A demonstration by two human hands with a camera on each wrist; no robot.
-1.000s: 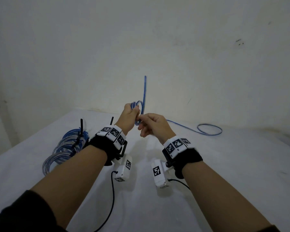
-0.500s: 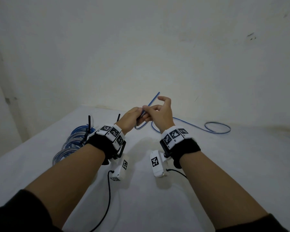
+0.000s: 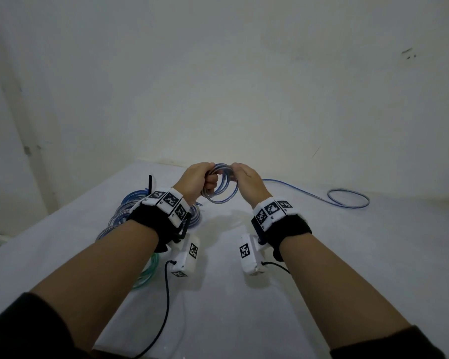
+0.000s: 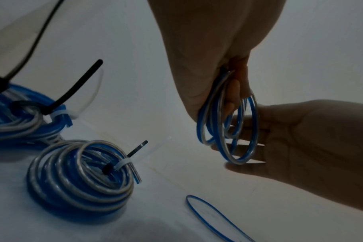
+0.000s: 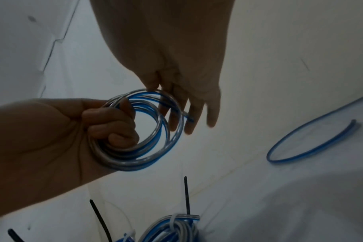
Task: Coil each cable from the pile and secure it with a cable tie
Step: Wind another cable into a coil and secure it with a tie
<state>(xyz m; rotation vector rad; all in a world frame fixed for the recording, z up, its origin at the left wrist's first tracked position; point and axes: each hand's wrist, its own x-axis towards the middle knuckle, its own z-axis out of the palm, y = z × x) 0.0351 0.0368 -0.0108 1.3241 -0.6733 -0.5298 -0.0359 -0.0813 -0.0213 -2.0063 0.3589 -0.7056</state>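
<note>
My left hand (image 3: 202,181) grips a small coil of blue-and-clear cable (image 3: 222,189) of several turns, held above the white table (image 3: 322,255). In the right wrist view its curled fingers (image 5: 112,124) pass through the coil (image 5: 139,157). My right hand (image 3: 244,176) lies against the coil's far side with straight fingers (image 5: 189,114); the left wrist view shows them (image 4: 249,147) flat behind the loops (image 4: 228,139). The rest of the cable (image 3: 296,189) trails right along the table to a loose loop (image 3: 347,199), whose end (image 5: 353,122) lies free.
Tied blue-and-clear coils (image 3: 125,216) lie at the left under my left wrist, with black tie tails (image 3: 150,181) sticking up; one (image 4: 79,176) shows a white and a black tie. A green coil (image 3: 148,270) lies nearer. The wall stands close behind.
The strand that stood up from my hands has been wound in, and the coil is larger. Both hands have come lower, and my right hand has gone from pinching the cable to lying flat against the coil.
</note>
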